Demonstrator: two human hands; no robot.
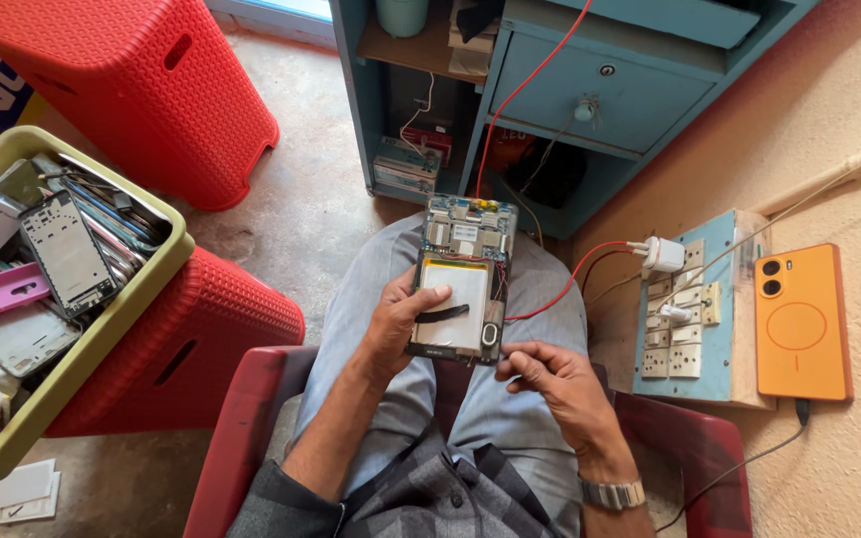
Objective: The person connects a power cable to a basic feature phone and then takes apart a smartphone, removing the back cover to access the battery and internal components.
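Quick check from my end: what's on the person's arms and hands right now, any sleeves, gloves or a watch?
Both hands are bare, with no gloves. The left hand has a bare forearm; a grey checked garment begins near the elbow. The right hand has a silver metal-link wristwatch at the wrist. No rings can be made out.

A phone repair workshop: bin of phone parts (62, 249) (frames, screens), switchboard (685, 309).

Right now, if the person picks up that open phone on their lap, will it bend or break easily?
The open phone probably stays stiff, since it looks like a flat, hard slab. It is likely fragile: the back is off and the battery and small parts are bare. The red wire beside it looks floppy and may tug it. The left hand steadies it.
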